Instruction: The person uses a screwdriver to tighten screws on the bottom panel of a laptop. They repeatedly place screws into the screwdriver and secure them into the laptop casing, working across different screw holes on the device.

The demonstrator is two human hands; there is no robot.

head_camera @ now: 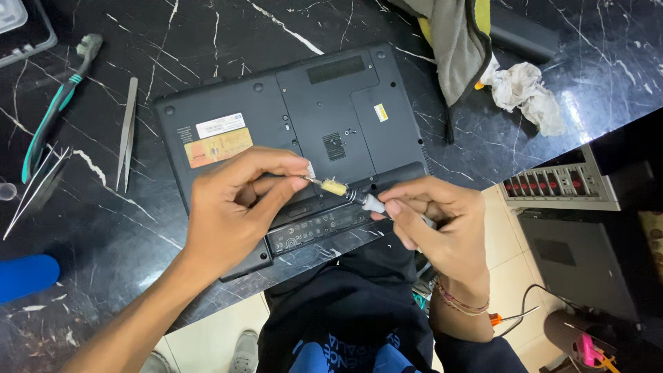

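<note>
A dark laptop lies upside down on the black marble counter, its base facing up with two stickers on it. My right hand grips the handle of a small screwdriver whose shaft points left over the laptop's near edge. My left hand pinches the screwdriver's tip end between thumb and fingers, above the open battery bay. The tip itself is hidden by my fingers.
Metal tweezers and a green-handled tool lie left of the laptop, beside a blue object. A grey-yellow cloth and crumpled tissue sit at the far right. A grey device stands below the counter edge.
</note>
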